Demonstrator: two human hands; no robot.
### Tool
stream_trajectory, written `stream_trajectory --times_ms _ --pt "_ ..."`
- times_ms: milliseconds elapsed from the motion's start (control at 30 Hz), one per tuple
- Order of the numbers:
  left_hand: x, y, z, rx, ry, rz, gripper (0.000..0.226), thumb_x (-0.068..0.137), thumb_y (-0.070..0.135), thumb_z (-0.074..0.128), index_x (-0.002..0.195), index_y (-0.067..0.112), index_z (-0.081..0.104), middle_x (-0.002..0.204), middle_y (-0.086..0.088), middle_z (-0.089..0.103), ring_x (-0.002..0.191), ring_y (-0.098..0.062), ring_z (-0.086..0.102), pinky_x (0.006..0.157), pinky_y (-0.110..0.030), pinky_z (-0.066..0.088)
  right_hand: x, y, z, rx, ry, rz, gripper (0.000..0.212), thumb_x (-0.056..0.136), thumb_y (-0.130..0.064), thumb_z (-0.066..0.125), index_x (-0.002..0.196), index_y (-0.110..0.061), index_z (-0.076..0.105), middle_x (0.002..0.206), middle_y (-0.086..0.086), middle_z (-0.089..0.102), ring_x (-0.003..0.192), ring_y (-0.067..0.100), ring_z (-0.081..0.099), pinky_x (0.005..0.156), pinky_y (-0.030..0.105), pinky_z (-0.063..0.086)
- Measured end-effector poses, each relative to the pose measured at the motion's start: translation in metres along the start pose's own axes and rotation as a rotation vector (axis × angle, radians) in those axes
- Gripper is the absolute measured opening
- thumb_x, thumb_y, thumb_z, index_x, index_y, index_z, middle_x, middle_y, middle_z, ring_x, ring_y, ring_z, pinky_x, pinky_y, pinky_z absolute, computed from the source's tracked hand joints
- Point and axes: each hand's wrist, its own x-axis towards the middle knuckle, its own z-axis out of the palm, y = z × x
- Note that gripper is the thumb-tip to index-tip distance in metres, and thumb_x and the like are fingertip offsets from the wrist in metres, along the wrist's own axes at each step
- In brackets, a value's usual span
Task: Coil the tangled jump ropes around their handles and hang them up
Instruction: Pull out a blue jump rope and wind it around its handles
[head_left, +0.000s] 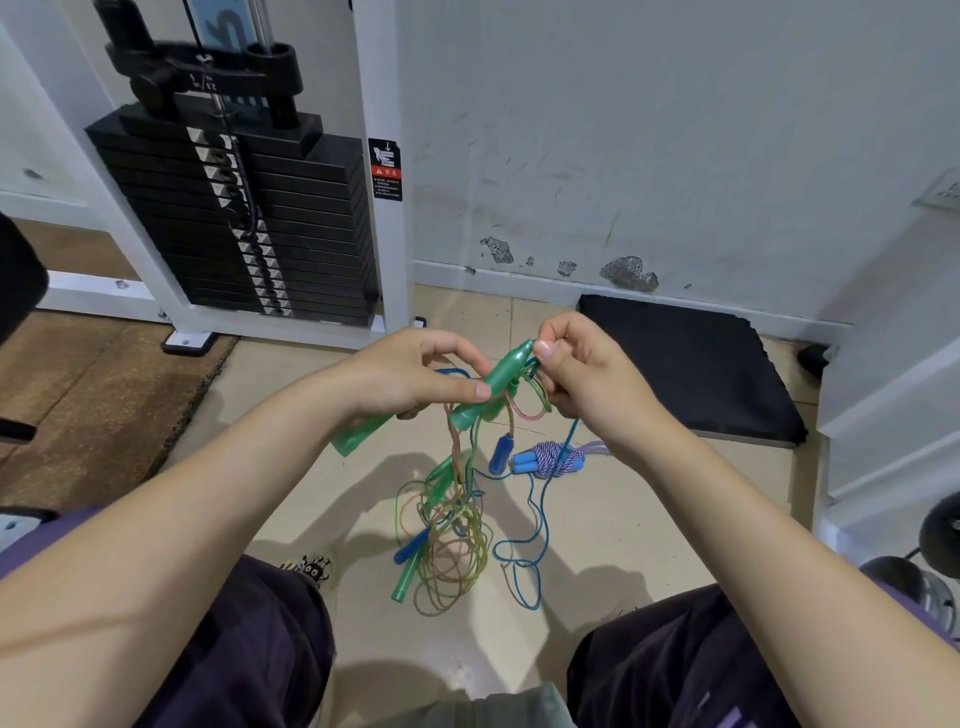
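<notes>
- My left hand (415, 371) grips a translucent green handle (485, 387), thumb laid along its barrel, holding it raised above the floor.
- My right hand (582, 369) pinches at the tapered tip of that same handle, where cords gather; exactly which strand the fingertips hold cannot be made out.
- A second green handle (363, 434) projects below my left hand; whether the hand also holds it I cannot tell.
- From the held handles a knot of clear, tinted cord (457, 540) hangs down and pools on the tiled floor (597, 519) between my knees, with further green and blue handles caught in it.
- A blue handle (501, 454) dangles just below the knot, and its thin blue cord (535, 525) loops loosely over the floor.
- One rope appears finished: a purple-and-white rope (558, 457) lies wound around its pale blue handles, beside the tangle.
- Judgement: early stage. One rope is coiled but not hung; the green and blue ropes remain intertwined and uncoiled. No hook or hanging place shows in view.
- Beyond: a black weight stack (244, 218) in a white frame to the left, and a black pad (685, 364) against the scuffed wall.
</notes>
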Motion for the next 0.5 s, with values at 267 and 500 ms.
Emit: stream_trajectory --times_ms 267,500 --pt "-0.0036 0.0021 0.0014 0.000 -0.156 -0.020 0.018 0.099 0.022 0.056 0.116 0.015 0.055 0.058 0.005 0.065 0.041 -0.015 0.029 0.045 -0.025 0.025 0.0014 0.0024 0.0040 0.167 0.044 0.070 0.012 0.104 -0.010 0.040 0.093 -0.013 0.042 0.059 0.004 0.038 0.040 0.007 0.028 0.040 0.018 0.022" --pt "-0.0010 -0.0038 0.0007 -0.034 -0.032 0.095 0.014 0.093 0.017 0.067 0.106 0.017 0.067 0.084 -0.009 0.059 0.050 -0.012 0.038 0.048 -0.022 0.031 -0.0038 0.0028 0.0066 -0.201 -0.076 0.001 0.024 0.087 -0.025 0.072 0.091 -0.004 0.061 0.056 -0.008 0.052 0.047 0.003 0.040 0.046 0.017 0.030"
